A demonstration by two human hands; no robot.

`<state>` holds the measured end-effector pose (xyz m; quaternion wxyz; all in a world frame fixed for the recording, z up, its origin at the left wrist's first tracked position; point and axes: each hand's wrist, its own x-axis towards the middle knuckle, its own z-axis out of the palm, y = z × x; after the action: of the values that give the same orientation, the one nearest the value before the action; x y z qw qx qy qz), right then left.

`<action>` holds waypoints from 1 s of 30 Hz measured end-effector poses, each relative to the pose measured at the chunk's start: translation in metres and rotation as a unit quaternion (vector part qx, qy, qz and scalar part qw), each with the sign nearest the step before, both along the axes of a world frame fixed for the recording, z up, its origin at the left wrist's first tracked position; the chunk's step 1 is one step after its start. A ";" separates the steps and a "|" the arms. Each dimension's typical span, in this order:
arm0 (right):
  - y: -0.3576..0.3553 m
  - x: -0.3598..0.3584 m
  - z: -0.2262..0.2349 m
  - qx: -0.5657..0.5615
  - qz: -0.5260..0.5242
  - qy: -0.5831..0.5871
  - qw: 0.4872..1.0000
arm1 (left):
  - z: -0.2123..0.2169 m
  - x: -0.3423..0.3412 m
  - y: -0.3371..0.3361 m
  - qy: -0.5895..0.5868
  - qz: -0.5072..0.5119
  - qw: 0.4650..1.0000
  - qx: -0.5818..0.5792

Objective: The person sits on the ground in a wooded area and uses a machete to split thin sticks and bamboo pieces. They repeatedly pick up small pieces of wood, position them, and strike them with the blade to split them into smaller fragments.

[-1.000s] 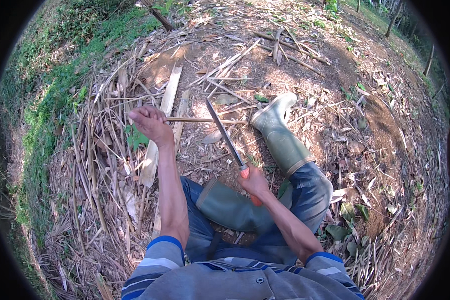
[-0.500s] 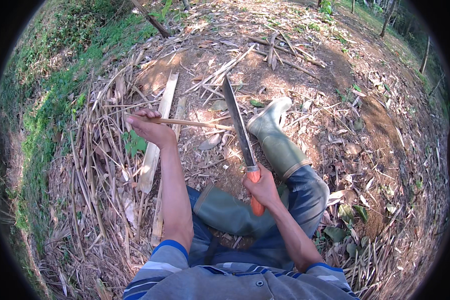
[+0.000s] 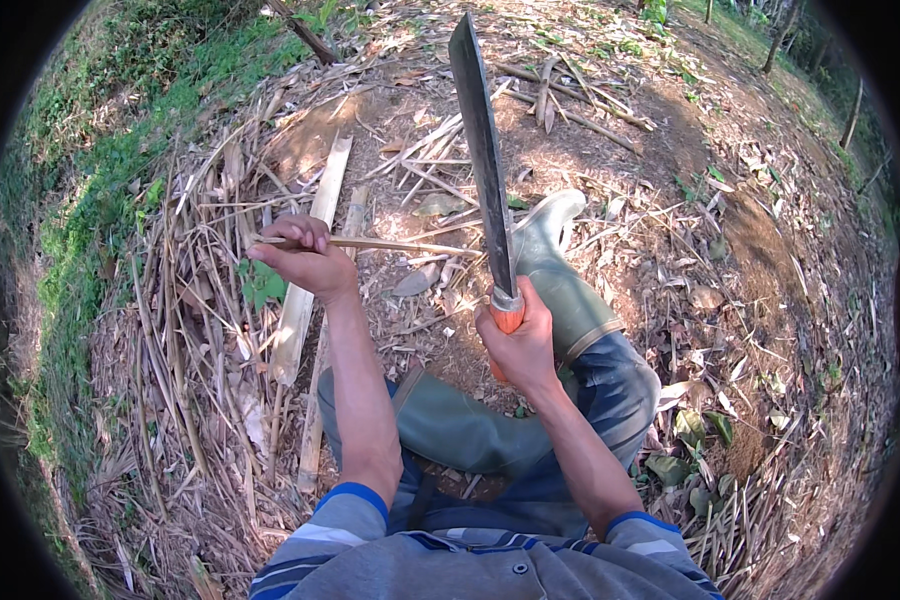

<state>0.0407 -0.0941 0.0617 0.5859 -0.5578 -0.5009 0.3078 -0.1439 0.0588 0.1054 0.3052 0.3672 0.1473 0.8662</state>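
Note:
My left hand [image 3: 305, 258] is closed round one end of a thin bamboo strip [image 3: 410, 246], which runs to the right, roughly level, its far end close to the blade. In my right hand [image 3: 520, 335] is a machete with an orange-red handle [image 3: 507, 316]. Its long dark blade [image 3: 486, 150] points up and away from me, tilted slightly left at the tip. The lower end of the handle shows below my fist. Blade and strip look apart, though the gap is hard to judge.
Flat split bamboo pieces [image 3: 315, 255] lie on the ground left of my legs. Long thin offcuts [image 3: 175, 340] are heaped farther left. My legs are bent, in green rubber boots [image 3: 560, 270]. Sticks [image 3: 580, 105] and dry leaves cover the slope ahead; green plants [image 3: 100, 230] grow at far left.
The machete has risen and turned more upright, its tip now farther up. My right hand has moved slightly up. The strip has shifted a little, still in my left hand, whose fingers curl more.

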 end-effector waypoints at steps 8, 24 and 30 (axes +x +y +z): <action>0.013 -0.010 -0.079 -0.279 0.149 0.012 0.949 | -0.002 -0.005 0.007 0.025 -0.014 1.000 -0.012; -0.011 0.016 -0.016 -0.006 0.028 -0.019 0.999 | -0.005 -0.001 -0.010 -0.014 0.141 0.986 -0.085; 0.005 0.002 0.002 0.050 -0.009 0.015 0.999 | -0.005 -0.002 -0.008 -0.008 0.158 0.984 -0.080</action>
<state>0.0427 -0.0895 0.0634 0.6231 -0.5280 -0.5017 0.2850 -0.1455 0.0505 0.1002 0.1943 0.3063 0.2700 0.8919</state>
